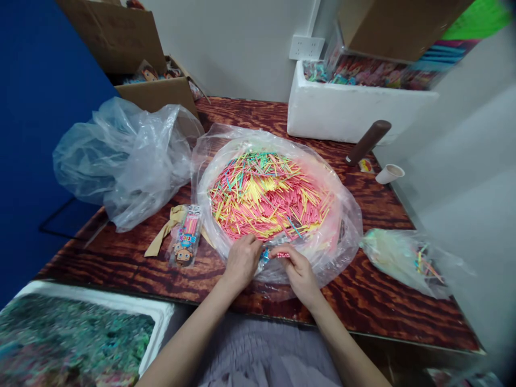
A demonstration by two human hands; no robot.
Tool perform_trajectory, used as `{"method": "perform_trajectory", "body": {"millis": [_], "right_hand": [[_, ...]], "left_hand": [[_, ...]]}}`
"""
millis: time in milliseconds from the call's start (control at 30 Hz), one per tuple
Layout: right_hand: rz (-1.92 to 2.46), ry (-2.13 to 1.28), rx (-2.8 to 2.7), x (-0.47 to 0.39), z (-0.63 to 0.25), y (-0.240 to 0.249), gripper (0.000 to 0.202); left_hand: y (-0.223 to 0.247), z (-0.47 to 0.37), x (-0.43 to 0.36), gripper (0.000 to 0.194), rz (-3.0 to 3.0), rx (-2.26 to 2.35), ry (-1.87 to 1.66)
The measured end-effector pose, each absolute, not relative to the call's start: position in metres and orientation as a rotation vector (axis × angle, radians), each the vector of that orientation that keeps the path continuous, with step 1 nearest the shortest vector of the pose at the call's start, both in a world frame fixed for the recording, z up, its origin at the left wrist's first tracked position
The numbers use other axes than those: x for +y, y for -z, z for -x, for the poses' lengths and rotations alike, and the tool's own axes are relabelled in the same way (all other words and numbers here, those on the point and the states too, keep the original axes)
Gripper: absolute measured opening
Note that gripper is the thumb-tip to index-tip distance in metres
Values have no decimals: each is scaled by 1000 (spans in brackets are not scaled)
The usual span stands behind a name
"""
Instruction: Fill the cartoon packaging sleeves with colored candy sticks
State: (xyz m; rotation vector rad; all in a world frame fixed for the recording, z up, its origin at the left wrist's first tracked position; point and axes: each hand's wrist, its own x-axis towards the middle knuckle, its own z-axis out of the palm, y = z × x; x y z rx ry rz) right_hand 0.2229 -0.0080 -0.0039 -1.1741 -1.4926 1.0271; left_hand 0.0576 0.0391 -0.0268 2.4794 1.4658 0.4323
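Pink sticks (283,255) are sitting bunched in the right hand (300,270), curled fingers gripping them; the left hand (243,259) is resting half-curled beside a clear packet (264,257), hold impossible to tell; just beyond, loose sticks (262,207) are filling a plastic bag (350,217).

Even indoor light, soft shadows
Glare on clear plastic bag (145,156); lower-L foam box (163,312) blurry; R corners dark, slightly smeared

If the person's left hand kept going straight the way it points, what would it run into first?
Past the small packet at its fingertips, the left hand would probably meet the pile of thin colored sticks, though depth is hard to judge.
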Motion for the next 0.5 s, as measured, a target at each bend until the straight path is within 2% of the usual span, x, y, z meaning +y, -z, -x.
{"method": "perform_trajectory", "body": {"millis": [133,267,500], "right_hand": [[1191,-1040,-1496,-10,-222,7,25],[1216,-1056,-1481,-12,-219,7,20],[1228,-1098,-1397,-12,-220,9,17]], "left_hand": [[30,-49,37,27,-2405,1501,-627],[32,-42,35,20,-2285,1449,-730],[20,-25,38,25,-1874,1404,-982]]}}
